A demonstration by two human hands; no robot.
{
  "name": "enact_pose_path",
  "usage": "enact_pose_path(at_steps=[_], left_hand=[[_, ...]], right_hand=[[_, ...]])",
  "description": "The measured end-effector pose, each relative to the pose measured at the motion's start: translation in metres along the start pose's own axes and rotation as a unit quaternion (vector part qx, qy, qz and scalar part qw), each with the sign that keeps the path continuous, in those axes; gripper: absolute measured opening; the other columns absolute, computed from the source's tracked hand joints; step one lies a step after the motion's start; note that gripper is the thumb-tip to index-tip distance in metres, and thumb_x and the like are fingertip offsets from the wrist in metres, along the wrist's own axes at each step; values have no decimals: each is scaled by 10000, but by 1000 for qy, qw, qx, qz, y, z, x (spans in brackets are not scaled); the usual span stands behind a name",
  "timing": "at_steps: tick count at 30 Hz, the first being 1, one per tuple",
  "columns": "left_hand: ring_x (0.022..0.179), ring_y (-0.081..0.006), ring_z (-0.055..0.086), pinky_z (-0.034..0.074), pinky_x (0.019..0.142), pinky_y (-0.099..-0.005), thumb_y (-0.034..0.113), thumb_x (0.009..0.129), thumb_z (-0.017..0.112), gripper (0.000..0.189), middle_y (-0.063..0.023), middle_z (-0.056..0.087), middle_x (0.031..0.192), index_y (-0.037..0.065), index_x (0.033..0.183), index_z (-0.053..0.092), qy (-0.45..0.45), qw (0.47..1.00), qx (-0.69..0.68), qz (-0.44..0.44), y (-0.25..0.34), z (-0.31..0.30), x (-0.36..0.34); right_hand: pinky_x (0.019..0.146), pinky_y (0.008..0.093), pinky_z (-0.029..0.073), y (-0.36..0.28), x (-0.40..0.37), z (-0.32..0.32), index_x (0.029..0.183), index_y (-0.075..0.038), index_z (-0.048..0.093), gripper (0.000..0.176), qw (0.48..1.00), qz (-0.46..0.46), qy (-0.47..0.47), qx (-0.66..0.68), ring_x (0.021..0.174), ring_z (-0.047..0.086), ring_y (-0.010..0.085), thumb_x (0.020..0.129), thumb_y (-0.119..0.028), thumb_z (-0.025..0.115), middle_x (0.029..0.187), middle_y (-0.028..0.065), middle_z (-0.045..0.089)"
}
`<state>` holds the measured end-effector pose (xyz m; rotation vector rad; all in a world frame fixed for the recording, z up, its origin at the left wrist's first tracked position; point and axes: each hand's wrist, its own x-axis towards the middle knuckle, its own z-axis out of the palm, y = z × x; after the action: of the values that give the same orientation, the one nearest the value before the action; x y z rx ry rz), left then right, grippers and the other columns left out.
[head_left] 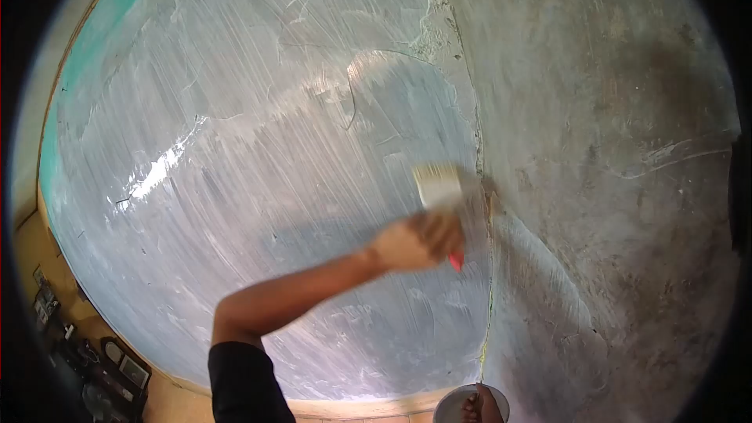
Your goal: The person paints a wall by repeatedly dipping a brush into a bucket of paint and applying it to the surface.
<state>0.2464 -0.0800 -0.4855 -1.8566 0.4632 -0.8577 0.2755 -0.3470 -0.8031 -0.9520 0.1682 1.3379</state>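
Note:
My left hand (pixel 423 240), on a bare forearm with a short black sleeve, is closed around a wide paintbrush (pixel 439 182). The pale bristles point up, and the red handle end (pixel 456 262) sticks out below the fist. Hand and brush are slightly blurred, close over the streaky, wet-looking left wall (pixel 313 157), beside the corner. At the bottom edge, a round white bucket-like object (pixel 443 406) shows with a small, cut-off patch of bare skin (pixel 489 404) over it; I cannot tell if this is my right hand or a foot.
A bare grey-brown wall (pixel 627 110) meets the streaked wall at a rough, cracked corner (pixel 475 125) on the right. Green paint (pixel 70 70) shows along the far left edge. Dark furniture and a framed item (pixel 133 372) stand at the lower left on a tan floor (pixel 176 403).

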Motion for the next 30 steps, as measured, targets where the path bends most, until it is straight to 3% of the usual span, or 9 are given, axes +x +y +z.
enact_pose_path(at_steps=[2, 5, 9, 13, 15, 19, 24, 26, 30], left_hand=[[702, -112, 609, 515, 529, -263, 218, 824, 690, 152, -1, 634, 848, 98, 904, 643, 39, 995, -91, -27, 54, 9, -15], [710, -189, 655, 538, 560, -314, 229, 860, 681, 149, -44, 652, 800, 85, 864, 644, -71, 955, -266, -112, 75, 4, -14], [730, -266, 674, 533, 600, -392, 191, 836, 693, 132, -66, 690, 861, 108, 937, 679, -27, 895, -319, -310, -14, -11, 18], [661, -245, 684, 534, 607, -343, 160, 871, 672, 103, -109, 714, 804, 100, 923, 737, 110, 917, -91, -373, -155, -52, 53], [619, -272, 669, 512, 565, -367, 304, 889, 695, 204, -117, 696, 748, 112, 942, 738, 126, 908, 44, -397, -202, -81, 66], [706, -260, 673, 511, 553, -365, 198, 879, 658, 58, -47, 700, 815, 160, 906, 693, 225, 923, 164, -267, -222, -88, 71], [810, -134, 653, 493, 504, -318, 141, 801, 618, 182, -12, 678, 1045, 189, 969, 670, 23, 990, 78, -115, -84, -11, 19], [755, -153, 644, 510, 504, -279, 226, 787, 692, 243, -59, 670, 995, 118, 1000, 650, 1, 999, 27, -25, 1, 3, 3], [735, -166, 624, 510, 483, -276, 226, 842, 694, 187, -20, 621, 895, 92, 956, 629, -3, 981, -187, -41, 120, 29, -34]], right_hand=[[377, 271, 242, 7, 11, -12, 687, -190, 512, 431, 999, 5, 34, -4, 385, 280, 107, 932, -539, 573, 522, -28, 437], [380, 268, 244, 18, 18, -30, 689, -186, 510, 430, 1000, -13, 23, 5, 391, 286, 108, 930, -534, 581, 526, -25, 440], [383, 270, 249, 25, 29, -52, 691, -180, 507, 429, 999, 43, -11, 13, 401, 296, 107, 931, -526, 589, 525, -22, 441], [376, 262, 242, 16, 5, -30, 692, -180, 505, 419, 999, -13, 16, 35, 397, 288, 97, 934, -509, 602, 520, -27, 434], [371, 257, 238, 13, 4, -37, 692, -185, 505, 413, 998, -14, 28, 48, 392, 281, 94, 934, -505, 605, 518, -31, 428], [363, 240, 235, 7, -8, -32, 696, -203, 509, 397, 999, 5, 17, 45, 385, 278, 85, 935, -505, 605, 518, -43, 414], [360, 239, 235, 0, -14, -21, 697, -208, 513, 395, 999, 7, 34, 34, 384, 284, 81, 947, -506, 585, 517, -44, 408], [359, 240, 232, 1, -15, -20, 692, -206, 510, 403, 999, 2, 42, 18, 383, 280, 80, 952, -507, 574, 514, -46, 395], [360, 239, 229, 23, 23, -61, 689, -206, 510, 408, 999, 11, -37, 22, 382, 277, 81, 955, -510, 567, 513, -50, 388]])
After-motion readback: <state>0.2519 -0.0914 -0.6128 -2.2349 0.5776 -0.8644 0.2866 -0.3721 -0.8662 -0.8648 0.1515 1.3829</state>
